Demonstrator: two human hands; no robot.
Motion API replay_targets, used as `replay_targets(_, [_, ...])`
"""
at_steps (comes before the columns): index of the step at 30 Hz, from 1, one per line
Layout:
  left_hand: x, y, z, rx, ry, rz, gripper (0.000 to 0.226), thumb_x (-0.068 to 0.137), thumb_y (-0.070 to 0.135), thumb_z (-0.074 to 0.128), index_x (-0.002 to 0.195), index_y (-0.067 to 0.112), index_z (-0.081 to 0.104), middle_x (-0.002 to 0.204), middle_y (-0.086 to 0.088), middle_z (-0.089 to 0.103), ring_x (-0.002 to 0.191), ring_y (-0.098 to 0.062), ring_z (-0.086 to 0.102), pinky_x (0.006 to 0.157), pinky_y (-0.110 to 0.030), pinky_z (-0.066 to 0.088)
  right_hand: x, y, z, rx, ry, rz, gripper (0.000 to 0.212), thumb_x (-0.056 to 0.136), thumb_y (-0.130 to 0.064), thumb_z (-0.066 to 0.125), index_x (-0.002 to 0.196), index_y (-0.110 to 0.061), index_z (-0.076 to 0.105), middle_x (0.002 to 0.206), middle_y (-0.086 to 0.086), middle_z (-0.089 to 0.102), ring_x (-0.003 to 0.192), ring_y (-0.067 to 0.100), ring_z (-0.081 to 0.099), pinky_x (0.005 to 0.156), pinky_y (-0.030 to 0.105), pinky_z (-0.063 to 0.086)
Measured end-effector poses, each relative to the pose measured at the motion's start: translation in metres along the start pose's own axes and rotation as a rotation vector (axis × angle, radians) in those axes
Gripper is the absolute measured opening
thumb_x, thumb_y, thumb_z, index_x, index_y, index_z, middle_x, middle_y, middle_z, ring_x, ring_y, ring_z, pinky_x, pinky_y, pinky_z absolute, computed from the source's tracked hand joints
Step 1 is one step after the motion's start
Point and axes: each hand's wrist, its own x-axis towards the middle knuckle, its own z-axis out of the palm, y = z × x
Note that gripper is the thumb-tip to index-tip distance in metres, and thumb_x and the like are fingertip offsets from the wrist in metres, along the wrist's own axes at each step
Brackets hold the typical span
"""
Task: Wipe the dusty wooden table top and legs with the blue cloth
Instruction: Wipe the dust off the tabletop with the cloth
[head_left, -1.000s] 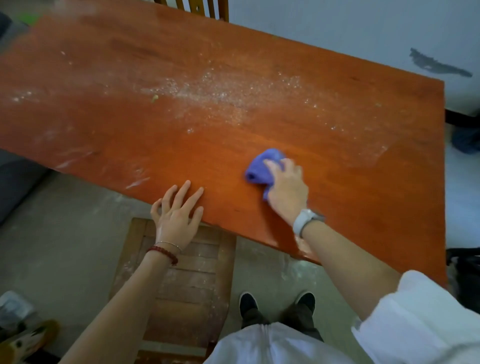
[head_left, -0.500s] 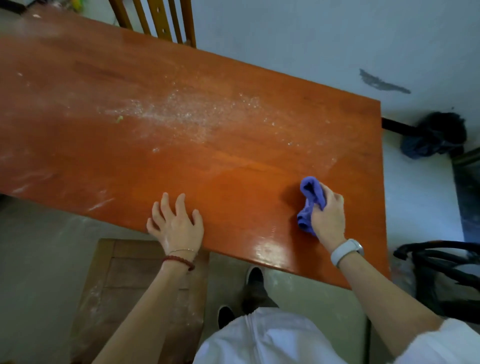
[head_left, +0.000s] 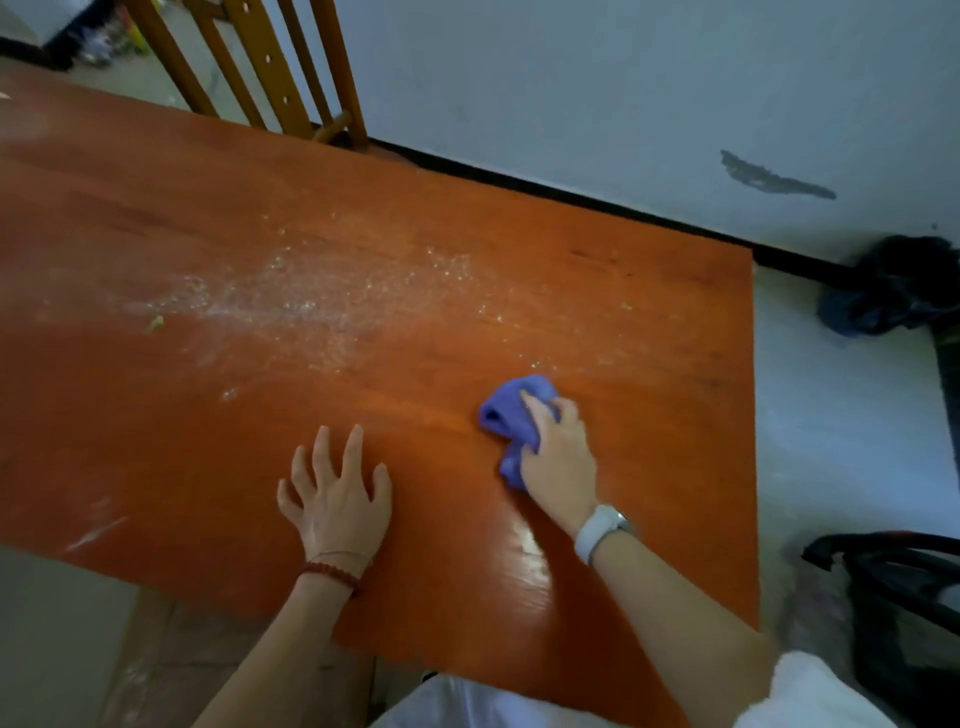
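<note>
Fingers (head_left: 540, 410) of the right hand (head_left: 558, 462) clench the blue cloth (head_left: 506, 410) on the worktop (head_left: 208, 441); left hand (head_left: 337, 499) rests flat, fingers spread.

A pale wall (head_left: 597, 93) bears a dark smear (head_left: 774, 179) and a black skirting strip (head_left: 571, 195). Slatted wooden chair backs (head_left: 270, 67) stand at the far side. A dark bundle (head_left: 893, 291) lies on the light floor (head_left: 841, 415).
</note>
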Motion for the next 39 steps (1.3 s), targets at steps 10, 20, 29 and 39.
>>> replay_targets(10, [0.047, 0.071, -0.001, 0.045, -0.06, 0.131, 0.054, 0.092, 0.042, 0.037, 0.142, 0.035, 0.02, 0.155, -0.003, 0.006, 0.141, -0.029, 0.0, 0.112, -0.055, 0.006, 0.087, 0.091, -0.114, 0.114, 0.538, 0.359, 0.056, 0.08, -0.003, 0.051, 0.134, -0.018, 0.044, 0.125, 0.02, 0.041, 0.115, 0.036, 0.044, 0.095, 0.036, 0.036])
replay_targets(20, [0.058, 0.074, -0.001, 0.102, -0.076, 0.119, 0.045, 0.093, 0.044, 0.034, 0.137, 0.038, 0.032, 0.153, 0.002, 0.016, 0.139, -0.025, 0.008, 0.109, -0.05, 0.014, 0.075, 0.03, -0.034, 0.069, -0.156, -0.231, 0.058, 0.072, -0.031, 0.033, 0.126, -0.026, 0.053, 0.123, 0.008, 0.048, 0.108, 0.031, 0.05, 0.089, 0.037, 0.045])
replay_targets(29, [0.094, 0.143, -0.01, 0.059, -0.088, 0.226, 0.05, 0.092, 0.042, 0.035, 0.141, 0.034, 0.026, 0.154, -0.003, 0.011, 0.141, -0.028, 0.004, 0.112, -0.051, 0.011, 0.117, 0.131, -0.14, 0.18, 0.561, 0.484, 0.054, 0.081, 0.0, 0.051, 0.133, -0.012, 0.045, 0.125, 0.024, 0.042, 0.11, 0.039, 0.049, 0.095, 0.037, 0.037])
replay_targets(39, [0.11, 0.142, -0.008, 0.114, -0.112, 0.216, 0.046, 0.092, 0.043, 0.037, 0.137, 0.033, 0.035, 0.151, 0.002, 0.02, 0.137, -0.028, 0.014, 0.109, -0.052, 0.02, 0.141, 0.064, -0.073, 0.318, -0.026, -0.134, 0.053, 0.072, -0.005, 0.042, 0.121, -0.016, 0.057, 0.107, 0.003, 0.048, 0.102, 0.029, 0.055, 0.085, 0.023, 0.04])
